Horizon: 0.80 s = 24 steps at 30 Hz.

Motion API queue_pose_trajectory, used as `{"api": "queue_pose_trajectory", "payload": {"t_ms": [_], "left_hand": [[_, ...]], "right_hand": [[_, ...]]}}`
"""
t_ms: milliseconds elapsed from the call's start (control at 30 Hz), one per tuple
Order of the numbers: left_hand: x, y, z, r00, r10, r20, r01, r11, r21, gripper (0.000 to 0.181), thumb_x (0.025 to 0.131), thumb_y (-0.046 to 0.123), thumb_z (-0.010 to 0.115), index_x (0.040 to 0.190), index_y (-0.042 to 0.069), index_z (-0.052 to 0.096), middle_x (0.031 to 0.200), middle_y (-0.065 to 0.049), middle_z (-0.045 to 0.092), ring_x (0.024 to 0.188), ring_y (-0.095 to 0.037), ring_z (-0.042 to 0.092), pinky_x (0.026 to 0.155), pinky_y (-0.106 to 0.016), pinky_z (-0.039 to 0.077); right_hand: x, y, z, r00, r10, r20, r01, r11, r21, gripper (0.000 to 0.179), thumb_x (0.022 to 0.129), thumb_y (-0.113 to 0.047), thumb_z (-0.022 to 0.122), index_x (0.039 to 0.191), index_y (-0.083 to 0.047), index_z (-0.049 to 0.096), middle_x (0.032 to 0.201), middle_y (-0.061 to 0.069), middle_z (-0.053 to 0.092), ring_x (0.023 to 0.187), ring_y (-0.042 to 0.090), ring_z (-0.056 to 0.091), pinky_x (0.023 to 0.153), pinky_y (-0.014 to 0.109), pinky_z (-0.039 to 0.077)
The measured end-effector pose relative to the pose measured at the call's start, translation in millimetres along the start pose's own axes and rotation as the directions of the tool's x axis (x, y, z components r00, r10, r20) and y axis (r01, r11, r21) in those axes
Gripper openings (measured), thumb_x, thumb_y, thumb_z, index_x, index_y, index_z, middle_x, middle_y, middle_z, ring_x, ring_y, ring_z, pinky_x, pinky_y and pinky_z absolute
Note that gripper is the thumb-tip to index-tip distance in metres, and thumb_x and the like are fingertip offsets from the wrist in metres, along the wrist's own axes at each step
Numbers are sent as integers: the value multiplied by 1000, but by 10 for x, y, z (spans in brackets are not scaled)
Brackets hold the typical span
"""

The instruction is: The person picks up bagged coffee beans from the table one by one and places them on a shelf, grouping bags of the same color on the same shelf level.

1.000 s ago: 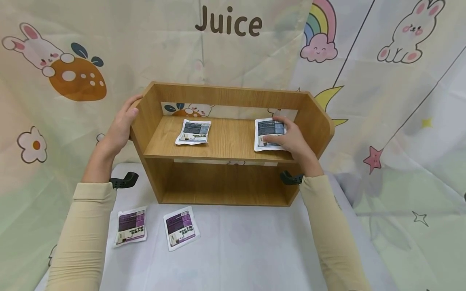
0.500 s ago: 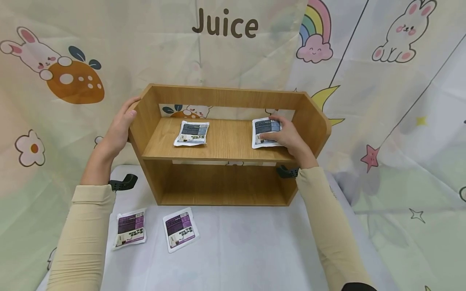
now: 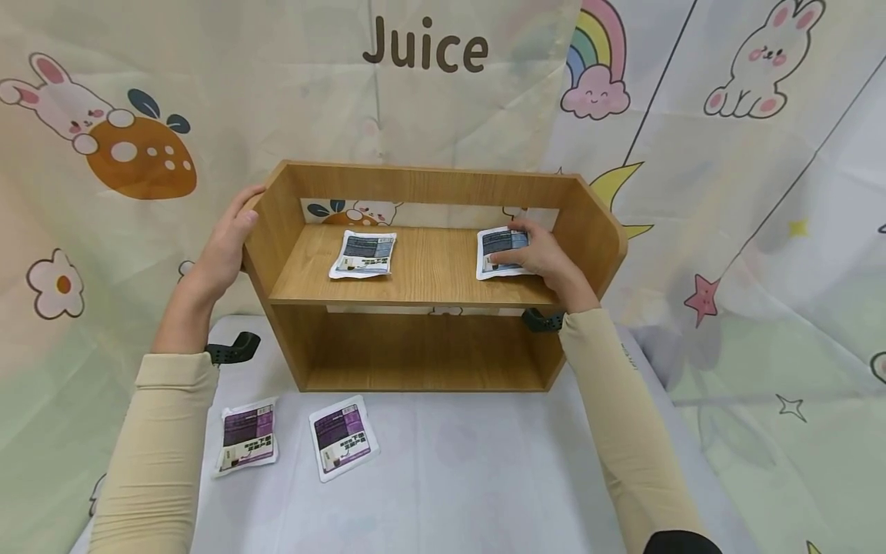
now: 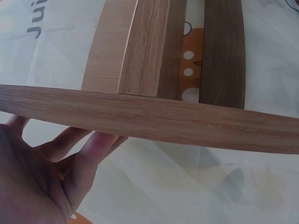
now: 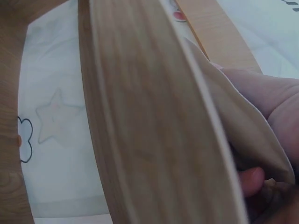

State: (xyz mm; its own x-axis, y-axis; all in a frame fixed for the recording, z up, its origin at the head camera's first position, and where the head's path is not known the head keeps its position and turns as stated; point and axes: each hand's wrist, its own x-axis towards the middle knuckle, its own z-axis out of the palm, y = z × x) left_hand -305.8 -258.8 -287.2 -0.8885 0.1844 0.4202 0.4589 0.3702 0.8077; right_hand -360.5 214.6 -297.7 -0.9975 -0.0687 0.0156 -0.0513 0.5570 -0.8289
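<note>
A two-tier wooden shelf (image 3: 415,301) stands on a white-covered table. My left hand (image 3: 228,241) rests against the outer face of its left side panel (image 4: 154,116), fingertips touching the wood. On the upper tier, toward the right, my right hand (image 3: 543,254) grips a flat white pouch with a blue label (image 3: 487,250), thumb at the lower part and fingers at the top edge. Part of that pouch (image 5: 247,126) shows bowed beside the board in the right wrist view. A second blue-labelled pouch (image 3: 363,255) lies on the left of the same tier.
Two purple-labelled pouches, one at the left (image 3: 247,436) and one nearer the middle (image 3: 343,438), lie on the table (image 3: 484,469) in front of the shelf. A printed cloth (image 3: 298,100) hangs close behind. The lower tier (image 3: 422,350) has wooden sides.
My right hand has shifted the blue-labelled pouch slightly left and back on the upper tier. The left hand stays on the side panel. The whole view has drifted a little.
</note>
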Motion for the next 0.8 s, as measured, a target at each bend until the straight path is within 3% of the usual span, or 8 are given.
{"api": "queue_pose_trajectory", "payload": {"t_ms": [267, 567, 800], "left_hand": [[-5, 0, 6, 1000, 12, -9, -12, 1000, -4, 53, 101, 39, 25, 153, 29, 24, 141, -13, 30, 113, -37, 38, 75, -44, 40], [-4, -8, 7, 1000, 5, -4, -5, 1000, -5, 53, 101, 40, 24, 153, 30, 23, 143, -13, 29, 115, -37, 38, 77, -48, 39], [-14, -13, -1, 1000, 5, -8, -5, 1000, -4, 53, 101, 40, 25, 153, 30, 23, 142, -13, 30, 114, -36, 38, 76, -47, 40]], "right_hand": [[10, -36, -10, 999, 28, 24, -27, 999, -40, 84, 74, -32, 86, 145, -15, 44, 148, 11, 34, 120, 29, 36, 99, 42, 33], [23, -72, -25, 995, 44, 85, -34, 993, -110, 85, 75, -36, 85, 146, -16, 42, 151, 12, 30, 122, 31, 34, 104, 47, 27], [19, -107, 30, 996, 54, 77, -42, 988, -147, 85, 75, -38, 84, 146, -16, 42, 150, 13, 32, 120, 31, 36, 101, 46, 32]]}}
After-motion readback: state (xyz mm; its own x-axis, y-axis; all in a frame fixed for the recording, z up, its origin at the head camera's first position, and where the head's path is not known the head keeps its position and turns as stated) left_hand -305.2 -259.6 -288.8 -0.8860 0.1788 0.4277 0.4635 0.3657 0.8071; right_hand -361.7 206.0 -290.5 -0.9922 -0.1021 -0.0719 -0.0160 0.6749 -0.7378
